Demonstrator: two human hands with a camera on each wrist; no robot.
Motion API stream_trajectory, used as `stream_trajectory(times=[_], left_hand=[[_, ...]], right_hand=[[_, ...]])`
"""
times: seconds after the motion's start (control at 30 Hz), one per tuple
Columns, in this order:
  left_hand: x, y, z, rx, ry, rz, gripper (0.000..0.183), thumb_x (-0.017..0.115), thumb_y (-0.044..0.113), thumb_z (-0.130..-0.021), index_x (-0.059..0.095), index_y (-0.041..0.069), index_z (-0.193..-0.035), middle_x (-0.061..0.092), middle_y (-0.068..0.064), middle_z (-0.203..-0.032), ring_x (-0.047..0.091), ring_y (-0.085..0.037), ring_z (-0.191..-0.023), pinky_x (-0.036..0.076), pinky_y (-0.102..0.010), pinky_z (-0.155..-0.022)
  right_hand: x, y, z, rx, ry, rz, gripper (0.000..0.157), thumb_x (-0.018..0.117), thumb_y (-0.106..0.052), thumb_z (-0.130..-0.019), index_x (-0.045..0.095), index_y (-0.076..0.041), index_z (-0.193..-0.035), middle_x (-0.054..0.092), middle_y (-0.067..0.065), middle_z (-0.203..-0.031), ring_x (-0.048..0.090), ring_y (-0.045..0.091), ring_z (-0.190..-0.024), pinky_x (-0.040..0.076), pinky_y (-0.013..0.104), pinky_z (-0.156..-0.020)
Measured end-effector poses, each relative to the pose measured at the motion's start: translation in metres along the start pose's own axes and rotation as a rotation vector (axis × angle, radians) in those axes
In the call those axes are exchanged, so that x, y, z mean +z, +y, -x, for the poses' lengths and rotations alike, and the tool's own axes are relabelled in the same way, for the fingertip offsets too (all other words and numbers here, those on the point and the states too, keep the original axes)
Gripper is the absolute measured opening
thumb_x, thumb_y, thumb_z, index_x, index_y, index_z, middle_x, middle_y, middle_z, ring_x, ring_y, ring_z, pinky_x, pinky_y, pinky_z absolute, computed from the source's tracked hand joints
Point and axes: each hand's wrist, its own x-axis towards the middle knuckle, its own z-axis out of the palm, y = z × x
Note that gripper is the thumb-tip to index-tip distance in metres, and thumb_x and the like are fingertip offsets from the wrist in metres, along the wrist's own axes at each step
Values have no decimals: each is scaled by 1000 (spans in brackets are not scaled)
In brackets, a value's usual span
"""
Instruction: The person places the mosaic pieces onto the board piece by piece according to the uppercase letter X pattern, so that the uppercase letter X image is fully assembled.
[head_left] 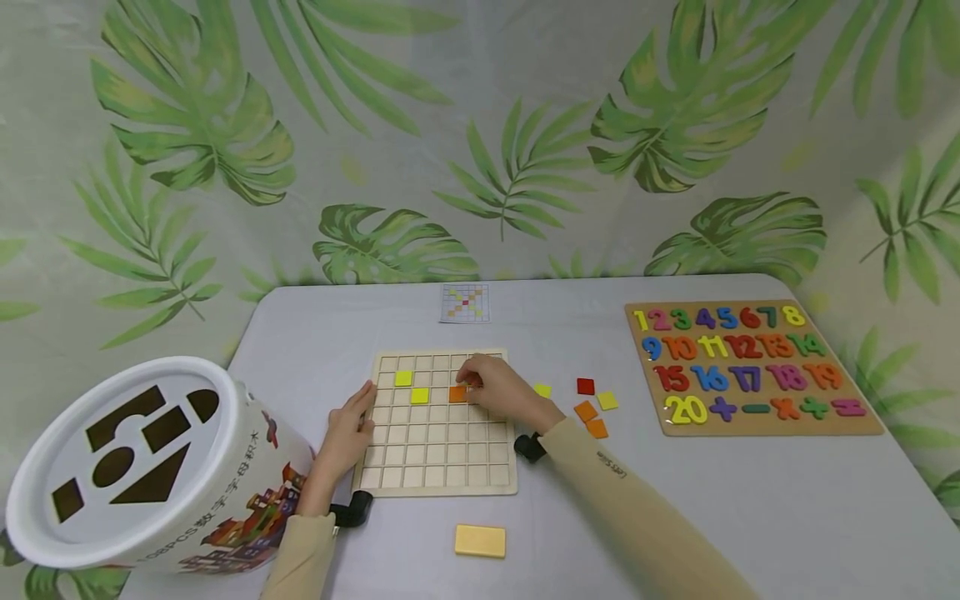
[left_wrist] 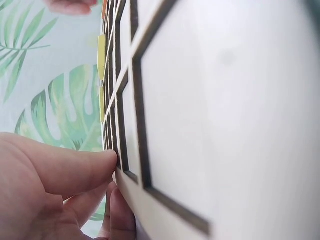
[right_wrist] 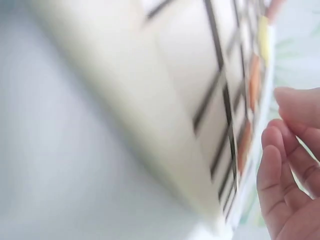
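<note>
Left hand (head_left: 348, 429), thumb and fingers pinching left edge of wooden board (head_left: 437, 477). Right hand (head_left: 510, 387) over board's far right part, fingertips loosely bunched, near orange tile (head_left: 457, 394) on board.

I stood in what looked like a play or learning corner; whether home, classroom or studio, I couldn't tell. A leaf-printed cloth (head_left: 540, 50) hung behind the white surface (head_left: 810, 517). A number board (head_left: 767, 393) with bright arithmetic signs, a wooden grid board (head_left: 435, 454), a pattern card (head_left: 465, 303) and a tub (head_left: 247, 467) with shape-cut holes in its lid suggested as much.
</note>
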Motion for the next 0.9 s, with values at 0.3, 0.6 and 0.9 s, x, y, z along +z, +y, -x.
stream_trajectory(times=[0.3, 0.6, 0.9], left_hand=[[1, -1, -1, -26, -16, 1, 53, 50, -11, -88, 36, -14, -139, 28, -25, -150, 33, -44, -126, 28, -48, -87], [0, -3, -1, -17, -9, 7, 53, 50, -11, -88, 36, -14, -139, 29, -25, -149, 34, -44, -125, 28, -47, -86], [0, -1, 1, 30, 19, -5, 52, 52, -13, -86, 38, -17, -136, 33, -29, -146, 34, -46, -128, 28, -48, -86]], right_hand=[[-61, 48, 56, 75, 167, -110, 19, 66, 4, -84, 66, 3, -103, 65, 14, -100, 57, 23, -85, 48, 37, -78], [-86, 91, 102, 235, 177, -38, 22, 63, 5, -85, 65, 2, -107, 63, 13, -104, 55, 30, -95, 46, 47, -87], [-83, 101, 102, 244, 136, 68, 24, 70, 5, -80, 67, -2, -103, 59, 8, -97, 52, 26, -89, 46, 41, -82]])
